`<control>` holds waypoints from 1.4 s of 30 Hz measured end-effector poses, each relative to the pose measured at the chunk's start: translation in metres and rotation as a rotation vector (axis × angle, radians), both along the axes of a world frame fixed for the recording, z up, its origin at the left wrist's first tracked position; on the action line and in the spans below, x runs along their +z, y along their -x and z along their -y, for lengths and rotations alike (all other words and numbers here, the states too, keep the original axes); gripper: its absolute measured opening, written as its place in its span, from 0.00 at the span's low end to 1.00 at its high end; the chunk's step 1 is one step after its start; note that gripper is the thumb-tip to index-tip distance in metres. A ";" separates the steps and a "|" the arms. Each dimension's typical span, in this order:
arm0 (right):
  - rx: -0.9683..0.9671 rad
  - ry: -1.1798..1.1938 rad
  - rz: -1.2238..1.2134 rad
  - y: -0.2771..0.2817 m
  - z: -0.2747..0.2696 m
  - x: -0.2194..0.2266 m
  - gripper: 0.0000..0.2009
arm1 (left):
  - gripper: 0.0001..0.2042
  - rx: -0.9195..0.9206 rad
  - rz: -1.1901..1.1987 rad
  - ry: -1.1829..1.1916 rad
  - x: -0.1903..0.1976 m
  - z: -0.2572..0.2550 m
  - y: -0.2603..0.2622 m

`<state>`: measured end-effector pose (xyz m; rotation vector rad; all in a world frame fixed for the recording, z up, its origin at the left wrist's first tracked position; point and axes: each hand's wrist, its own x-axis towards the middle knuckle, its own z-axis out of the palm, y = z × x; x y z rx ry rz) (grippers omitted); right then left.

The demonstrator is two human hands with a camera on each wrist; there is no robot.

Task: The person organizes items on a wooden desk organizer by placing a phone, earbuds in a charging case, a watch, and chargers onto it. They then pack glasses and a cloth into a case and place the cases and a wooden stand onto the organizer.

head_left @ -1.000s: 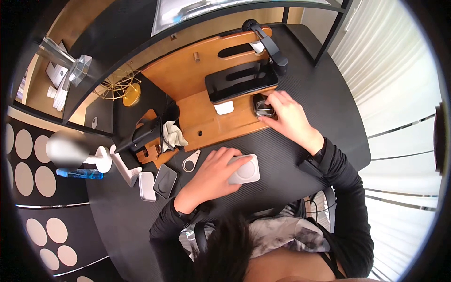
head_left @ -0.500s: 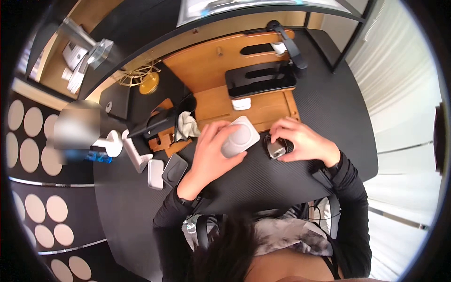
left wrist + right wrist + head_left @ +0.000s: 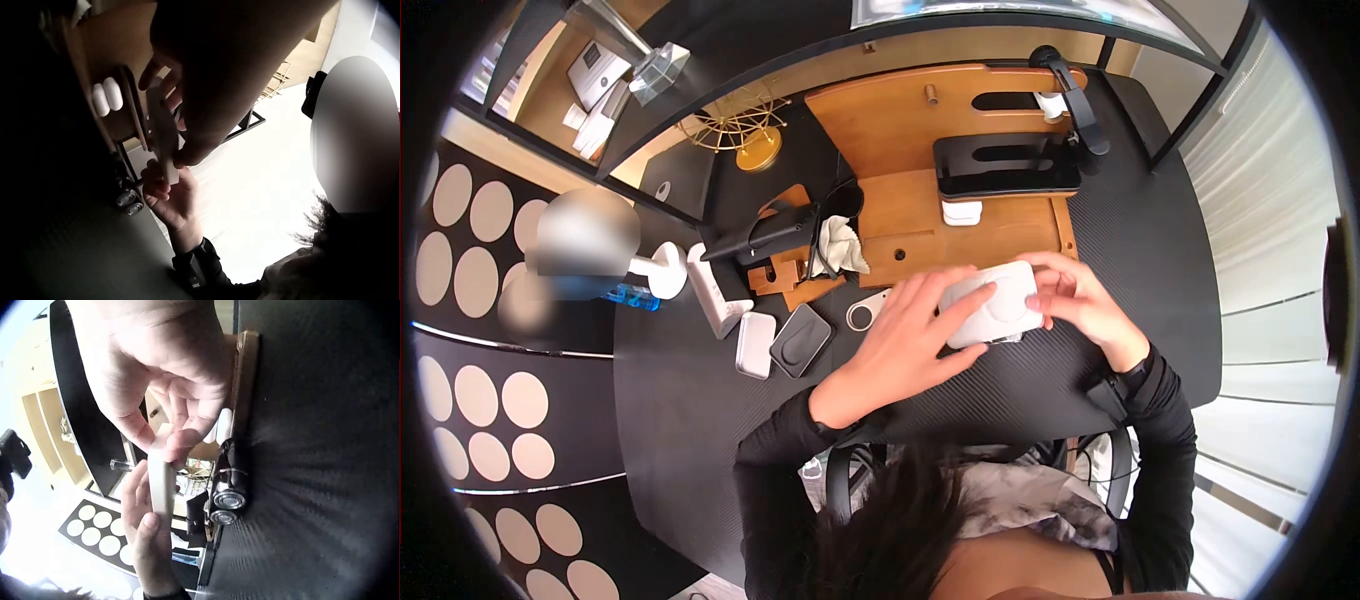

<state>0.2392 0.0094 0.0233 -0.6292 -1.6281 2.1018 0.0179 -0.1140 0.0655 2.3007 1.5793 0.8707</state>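
Observation:
In the head view both hands meet at a flat white square case (image 3: 1003,300) with a round ring on its face. My left hand (image 3: 910,340) grips it from the left, fingers along the far edge, thumb near the close edge. My right hand (image 3: 1095,305) pinches its right edge between thumb and fingers. Seen edge-on in the right wrist view, the white case (image 3: 162,487) looks slim, raised above the desk. A compact dark object with two round ringed ends (image 3: 229,499), like small binoculars, lies on the desk; from the head view the case mostly covers it.
Behind stands a wooden organizer (image 3: 910,195) with a black shelf (image 3: 1005,165) and a small white case (image 3: 962,213). Leftward lie a teardrop-shaped tag (image 3: 863,314), a grey case (image 3: 801,340), another white case (image 3: 755,345), a cloth (image 3: 838,247) and a lamp (image 3: 662,270).
My right hand took the dark object off the organizer, brought it to the desk and now holds the white case's edge. My left hand lifted the white case and carried it right.

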 end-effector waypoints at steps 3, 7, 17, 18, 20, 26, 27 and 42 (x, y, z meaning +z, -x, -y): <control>-0.154 -0.001 0.120 -0.005 -0.012 -0.001 0.24 | 0.21 0.084 -0.079 0.004 0.018 0.005 0.025; -0.284 -0.131 0.157 -0.005 -0.019 -0.019 0.23 | 0.13 0.497 -0.090 -0.118 0.024 0.038 0.081; -0.293 -0.636 0.354 0.010 -0.010 -0.005 0.30 | 0.28 1.035 -0.151 0.240 -0.041 0.154 0.162; -0.288 -0.635 0.358 0.012 -0.010 -0.005 0.30 | 0.28 1.038 -0.147 0.245 -0.043 0.156 0.162; -0.313 -0.713 0.399 0.014 -0.010 -0.005 0.33 | 0.27 1.061 -0.134 0.190 -0.049 0.157 0.162; -0.191 -0.844 0.534 0.020 -0.019 0.010 0.30 | 0.16 1.120 0.247 0.326 -0.050 0.153 0.167; -0.191 -0.848 0.533 0.022 -0.020 0.015 0.30 | 0.16 1.121 0.248 0.322 -0.052 0.155 0.168; -0.110 -0.926 0.685 0.024 -0.035 0.025 0.29 | 0.04 1.098 0.460 -0.129 -0.032 0.158 0.145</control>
